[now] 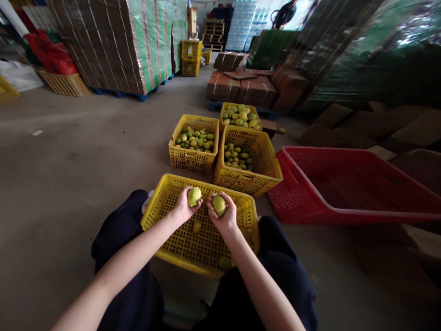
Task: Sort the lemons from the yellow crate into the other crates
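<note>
My left hand [183, 207] is closed around a yellow-green lemon [195, 196]. Beside it, my right hand [225, 216] grips a second, rounder green lemon [219, 205]. Both hands are held over a shallow yellow crate [168, 255] with a perforated bottom, which stands between my knees. One loose yellow lemon [196, 227] lies on the crate's floor, below and between the hands. Another lemon [225, 263] sits in the crate's near right corner, in shadow.
Ahead stand a yellow crate of green-yellow lemons [195, 163], a deeper one [241, 179] and a fuller one [262, 120]. To the right is a big red basket [292, 202]. Wrapped carton stacks [113, 50] and flat cartons on a pallet [223, 87] stand farther back.
</note>
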`<state>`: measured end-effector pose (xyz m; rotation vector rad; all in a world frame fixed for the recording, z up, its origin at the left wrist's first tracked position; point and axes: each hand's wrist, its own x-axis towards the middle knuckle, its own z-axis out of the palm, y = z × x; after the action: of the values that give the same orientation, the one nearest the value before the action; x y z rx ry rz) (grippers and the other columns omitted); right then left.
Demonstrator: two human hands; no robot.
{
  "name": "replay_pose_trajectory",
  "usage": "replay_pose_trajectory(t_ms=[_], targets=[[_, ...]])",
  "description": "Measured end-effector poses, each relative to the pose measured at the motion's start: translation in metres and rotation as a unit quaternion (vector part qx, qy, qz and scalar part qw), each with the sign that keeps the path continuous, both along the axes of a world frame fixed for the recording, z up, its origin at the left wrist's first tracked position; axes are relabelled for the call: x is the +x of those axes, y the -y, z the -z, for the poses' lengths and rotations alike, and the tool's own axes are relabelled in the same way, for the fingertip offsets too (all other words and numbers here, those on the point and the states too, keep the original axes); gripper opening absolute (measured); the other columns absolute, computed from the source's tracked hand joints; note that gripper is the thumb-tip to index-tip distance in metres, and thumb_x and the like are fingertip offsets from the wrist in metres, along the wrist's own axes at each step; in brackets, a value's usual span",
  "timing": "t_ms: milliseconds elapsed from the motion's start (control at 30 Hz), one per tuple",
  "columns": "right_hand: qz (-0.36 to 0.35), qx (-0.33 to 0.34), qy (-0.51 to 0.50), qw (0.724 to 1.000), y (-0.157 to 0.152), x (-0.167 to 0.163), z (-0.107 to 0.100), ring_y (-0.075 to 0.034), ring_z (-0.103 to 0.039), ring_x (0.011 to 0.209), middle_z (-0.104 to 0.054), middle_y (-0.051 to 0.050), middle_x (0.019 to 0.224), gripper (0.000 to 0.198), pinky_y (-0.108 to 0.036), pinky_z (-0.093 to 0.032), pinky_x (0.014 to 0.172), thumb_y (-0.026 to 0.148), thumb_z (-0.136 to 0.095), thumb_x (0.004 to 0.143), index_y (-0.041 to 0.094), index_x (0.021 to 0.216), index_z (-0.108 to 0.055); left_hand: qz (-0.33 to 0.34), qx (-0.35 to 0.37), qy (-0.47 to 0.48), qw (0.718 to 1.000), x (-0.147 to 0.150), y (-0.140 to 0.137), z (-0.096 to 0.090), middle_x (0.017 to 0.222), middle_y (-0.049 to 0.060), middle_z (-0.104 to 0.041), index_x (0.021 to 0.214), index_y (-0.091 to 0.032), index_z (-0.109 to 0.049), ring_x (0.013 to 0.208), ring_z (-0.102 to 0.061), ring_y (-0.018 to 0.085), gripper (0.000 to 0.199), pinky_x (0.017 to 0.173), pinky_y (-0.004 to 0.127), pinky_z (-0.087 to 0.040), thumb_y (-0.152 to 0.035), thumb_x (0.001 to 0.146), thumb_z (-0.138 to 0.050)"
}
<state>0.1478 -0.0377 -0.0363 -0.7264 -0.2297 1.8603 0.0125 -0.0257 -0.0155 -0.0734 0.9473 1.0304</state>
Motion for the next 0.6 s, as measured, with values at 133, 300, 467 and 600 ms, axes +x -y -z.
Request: replay_pose_trajectory(t_ms=[133, 300, 467, 600], targets=[[0.016, -0.042, 0.007, 0.999, 0.0015, 0.0018, -0.0009, -0.007, -0.041, 0.034, -0.061, -0.002, 0.055, 0.02, -0.018, -0.034, 0.028, 0.032, -0.058, 0.076, 0.015, 0.068, -0.062, 0.02, 0.006, -0.005, 1.0, -0.0033, 0.002, -0.0003, 0.058, 0.006, -0.064, 0.079, -0.011, -0.06, 0.041, -0.055, 0.01, 0.027, 0.036, 0.017, -0.045, -0.024, 0.093, -0.042], [0.029, -0.063, 0.001, 0.998, 0.0004, 0.0033, -0.0017, -0.012, -0.056, 0.05, -0.064, -0.004, 0.061, 0.012, -0.017, -0.044, 0.035, 0.029, -0.062, 0.075, 0.018, 0.071, -0.062, 0.007, 0.004, 0.012, 1.0, -0.008, 0.0031, 0.0005, 0.06, 0.007, -0.065, 0.087, -0.009, -0.063, 0.045, -0.058, 0.011, 0.026, 0.039, 0.017, -0.049, -0.023, 0.092, -0.042], [0.013, -0.024, -0.005, 1.0, -0.0014, 0.0051, 0.0031, -0.01, -0.055, 0.051, -0.062, -0.002, 0.062, 0.016, -0.014, -0.039, 0.033, 0.031, -0.068, 0.069, 0.018, 0.071, -0.06, -0.009, 0.001, 0.019, 1.0, -0.0093, 0.0037, -0.0025, 0.061, 0.007, -0.064, 0.085, -0.009, -0.062, 0.047, -0.059, 0.011, 0.027, 0.041, 0.017, -0.05, -0.024, 0.093, -0.042], [0.004, -0.018, -0.005, 1.0, -0.0003, 0.0063, 0.0033, -0.007, -0.046, 0.041, -0.062, -0.001, 0.061, 0.015, -0.015, -0.035, 0.03, 0.031, -0.064, 0.073, 0.017, 0.072, -0.06, -0.004, 0.017, 0.04, 0.999, -0.009, 0.0037, -0.0015, 0.06, 0.007, -0.064, 0.086, -0.008, -0.063, 0.047, -0.059, 0.011, 0.031, 0.041, 0.017, -0.049, -0.03, 0.095, -0.042]])
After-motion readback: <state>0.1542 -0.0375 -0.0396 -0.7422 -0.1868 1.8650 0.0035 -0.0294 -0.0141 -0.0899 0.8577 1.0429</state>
